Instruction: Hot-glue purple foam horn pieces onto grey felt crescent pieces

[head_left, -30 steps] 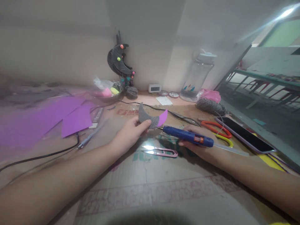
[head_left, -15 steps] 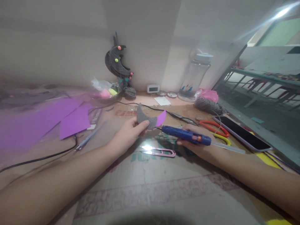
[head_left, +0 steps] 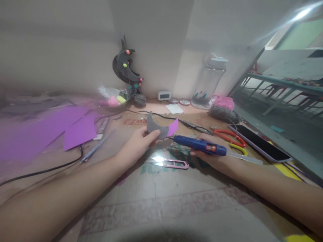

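Note:
Between the thumb and fingers of my left hand is a crescent moon cutout. Grey yarn covers most of it, while its right tip shows bare purple. My right hand is wrapped round a blue glue gun, partly hidden behind it. A clear glue stick juts from the gun's back end. The metal nozzle points left and meets the crescent near the border of yarn and purple; whether it touches, I cannot tell. Below the hands lies a pair of pink thread snips.
Purple sheets and a pen lie left. Orange-handled scissors, a phone and grey yarn are right. Along the wall stand a bowl, finished grey moons, a small clock and a bottle. A black cable crosses behind.
Almost nothing differs. The whole view has shifted very slightly, and both hands keep the same hold on the crescent and the glue gun.

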A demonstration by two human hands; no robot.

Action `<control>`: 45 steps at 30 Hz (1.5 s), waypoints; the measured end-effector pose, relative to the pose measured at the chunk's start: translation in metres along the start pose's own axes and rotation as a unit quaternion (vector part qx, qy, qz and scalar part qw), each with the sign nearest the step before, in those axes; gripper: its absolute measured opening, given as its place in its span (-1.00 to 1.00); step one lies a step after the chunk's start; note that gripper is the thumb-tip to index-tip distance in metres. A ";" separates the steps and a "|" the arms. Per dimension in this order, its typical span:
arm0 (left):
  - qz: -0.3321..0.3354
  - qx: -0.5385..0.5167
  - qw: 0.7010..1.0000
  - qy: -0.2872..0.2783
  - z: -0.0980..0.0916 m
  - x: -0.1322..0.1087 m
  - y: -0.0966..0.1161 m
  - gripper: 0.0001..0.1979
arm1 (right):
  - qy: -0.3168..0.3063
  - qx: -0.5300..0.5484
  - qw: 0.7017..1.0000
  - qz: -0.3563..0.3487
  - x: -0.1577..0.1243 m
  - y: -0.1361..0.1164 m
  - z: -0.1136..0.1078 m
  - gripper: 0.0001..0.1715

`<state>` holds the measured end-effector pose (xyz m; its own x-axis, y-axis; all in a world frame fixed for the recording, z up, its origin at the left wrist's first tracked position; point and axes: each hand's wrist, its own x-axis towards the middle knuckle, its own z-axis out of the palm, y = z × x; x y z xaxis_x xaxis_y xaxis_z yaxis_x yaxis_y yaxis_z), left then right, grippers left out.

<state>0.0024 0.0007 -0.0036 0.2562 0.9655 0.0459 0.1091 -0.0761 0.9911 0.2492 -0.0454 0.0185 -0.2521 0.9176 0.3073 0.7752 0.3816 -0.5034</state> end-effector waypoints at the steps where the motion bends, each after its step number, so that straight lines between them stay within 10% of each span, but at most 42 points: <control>1: -0.001 0.001 1.000 -0.001 0.000 0.000 0.000 -0.74 | -0.004 0.003 1.000 0.000 0.000 0.000 0.000 -0.75; 45: -0.005 0.000 1.000 -0.007 0.001 -0.001 0.003 -0.72 | -0.020 -0.024 0.999 0.006 0.001 0.001 0.000 -0.70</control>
<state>0.0032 -0.0005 -0.0007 0.2692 0.9625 0.0344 0.1113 -0.0665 0.9916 0.2500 -0.0442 0.0184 -0.2647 0.9261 0.2688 0.8054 0.3657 -0.4665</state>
